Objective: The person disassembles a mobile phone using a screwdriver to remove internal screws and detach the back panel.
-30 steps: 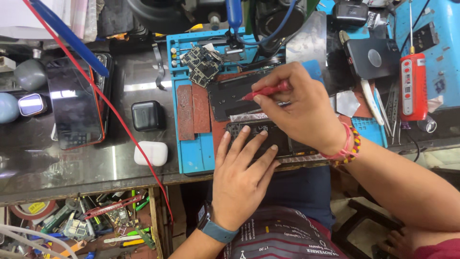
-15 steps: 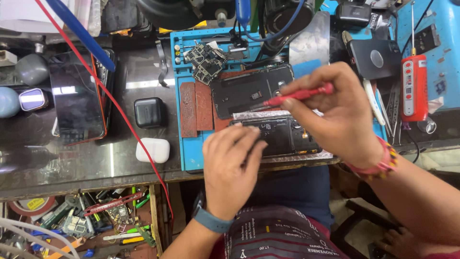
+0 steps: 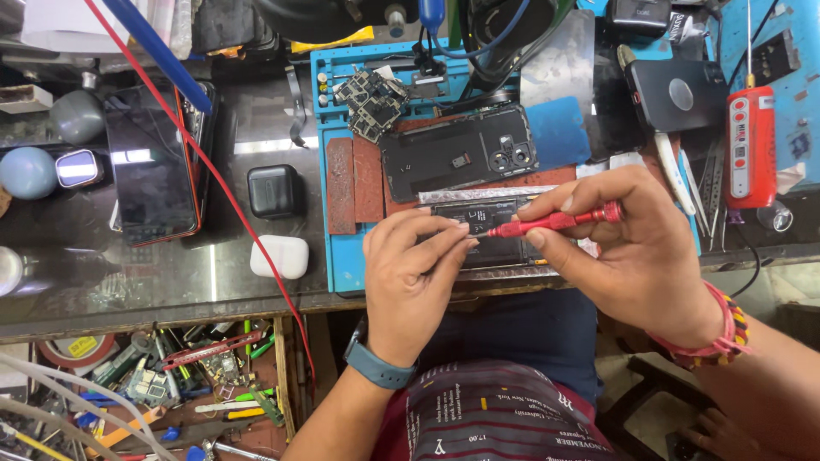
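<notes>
My right hand (image 3: 636, 252) grips a small red screwdriver (image 3: 555, 223) that lies nearly level, its tip pointing left at my left fingertips. My left hand (image 3: 410, 277) rests fingers-down on an opened phone body (image 3: 504, 239) at the front of the blue work mat (image 3: 342, 213); thumb and forefinger pinch at the screwdriver tip, but I cannot tell what is between them. Behind it lies a black phone back cover (image 3: 457, 154) with camera holes, and a loose circuit board (image 3: 367, 98) sits further back.
A black earbud case (image 3: 275, 191) and a white one (image 3: 280, 256) sit left of the mat, beside a dark phone (image 3: 154, 175). A red cable (image 3: 222, 183) crosses the bench. A red tool (image 3: 750, 145) stands at right. An open drawer (image 3: 171, 376) of tools lies below left.
My left hand curled its fingers and pulled them together at the phone's middle. My right hand moved right and lowered the screwdriver from the back cover down to the phone body.
</notes>
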